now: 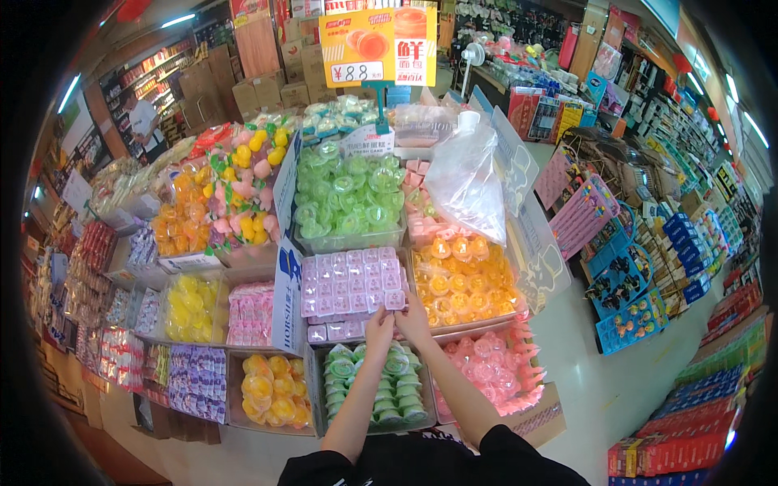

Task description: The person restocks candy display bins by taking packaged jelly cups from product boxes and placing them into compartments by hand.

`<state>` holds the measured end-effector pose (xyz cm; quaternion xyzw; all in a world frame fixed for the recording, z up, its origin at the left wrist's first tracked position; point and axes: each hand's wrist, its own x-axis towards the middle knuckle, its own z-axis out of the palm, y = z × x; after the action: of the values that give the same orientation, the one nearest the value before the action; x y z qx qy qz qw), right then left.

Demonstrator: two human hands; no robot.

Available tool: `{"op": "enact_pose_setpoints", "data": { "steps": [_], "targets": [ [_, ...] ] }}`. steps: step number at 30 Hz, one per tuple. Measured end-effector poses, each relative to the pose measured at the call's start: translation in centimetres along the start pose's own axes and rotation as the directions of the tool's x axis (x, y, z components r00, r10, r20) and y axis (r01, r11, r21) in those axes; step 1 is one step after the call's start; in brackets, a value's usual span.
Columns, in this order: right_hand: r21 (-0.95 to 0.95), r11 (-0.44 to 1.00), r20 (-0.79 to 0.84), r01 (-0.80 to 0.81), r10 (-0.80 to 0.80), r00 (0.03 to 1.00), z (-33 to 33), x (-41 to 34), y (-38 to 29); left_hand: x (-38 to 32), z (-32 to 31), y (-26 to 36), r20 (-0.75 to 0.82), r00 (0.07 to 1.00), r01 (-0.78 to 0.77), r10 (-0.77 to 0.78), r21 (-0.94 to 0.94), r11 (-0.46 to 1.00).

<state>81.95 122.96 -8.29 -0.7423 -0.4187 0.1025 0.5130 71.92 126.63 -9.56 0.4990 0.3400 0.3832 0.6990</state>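
Note:
Both my hands meet at the front right corner of a bin of square purple jelly cups [349, 273], which lie in neat rows. My left hand [380, 328] and my right hand [413, 319] have their fingertips at one purple cup [394, 299] at the end of the front row. Whether that cup is lifted off the stack cannot be told. Orange jelly cups [462, 282] fill the bin to the right. Below my forearms are green-lidded jelly cups [398, 392] and a bin of pink jelly cups [483, 370].
Behind the purple cups stands a tub of green jelly cups [349, 194]. A roll of clear plastic bags [468, 176] hangs over the right bins. A yellow price sign [380, 48] rises at the back. Cardboard dividers [289, 294] stand left. A person [144, 124] is far left.

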Motion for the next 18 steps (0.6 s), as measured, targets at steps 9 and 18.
{"op": "enact_pose_setpoints", "data": {
  "steps": [9, 18],
  "targets": [
    [0.069, 0.997, 0.178, -0.038, 0.025, 0.984, 0.1, 1.4, -1.0, 0.7, -0.4, 1.1, -0.053, 0.991, -0.1, 0.127, 0.357, 0.929],
    [-0.018, 0.998, -0.001, -0.065, 0.065, 0.998, -6.4, -10.5, -7.6, -9.2, -2.7, 0.1, 0.291, 0.948, -0.236, 0.131, 0.364, 0.901]
  ]
}}
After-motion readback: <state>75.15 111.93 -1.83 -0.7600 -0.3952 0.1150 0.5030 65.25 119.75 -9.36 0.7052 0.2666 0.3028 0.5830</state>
